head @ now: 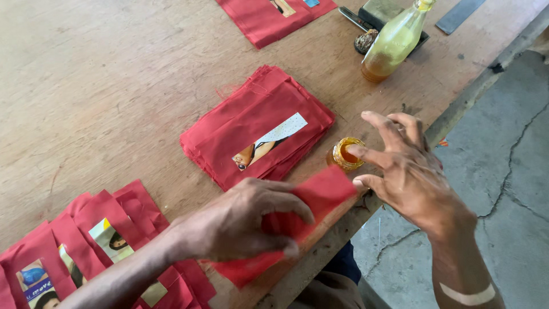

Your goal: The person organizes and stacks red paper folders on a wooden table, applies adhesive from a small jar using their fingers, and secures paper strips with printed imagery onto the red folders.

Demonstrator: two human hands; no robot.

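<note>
From the head camera, the left hand (243, 220) presses down on a red cloth piece (311, 197) lying at the near edge of the wooden worktable (103, 86), its fingers curled and pinching the cloth between thumb and fingertips. The right hand (409, 171) hovers just beside the cloth's far corner, fingers spread and loosely bent, holding nothing; its forefinger tip points at a small open jar of orange paste (346, 153) standing on the table close to the edge. Whether the fingertip touches the jar cannot be told.

Behind the jar lies a neat stack of red cloth pieces (257, 123) with a printed picture strip (269, 142) on top. At the lower left, a fanned row of red cloth pieces (86, 240) carries small picture cards. A glass bottle of yellowish liquid (394, 40) stands farther back, near another red cloth stack (263, 17) at the top edge.
</note>
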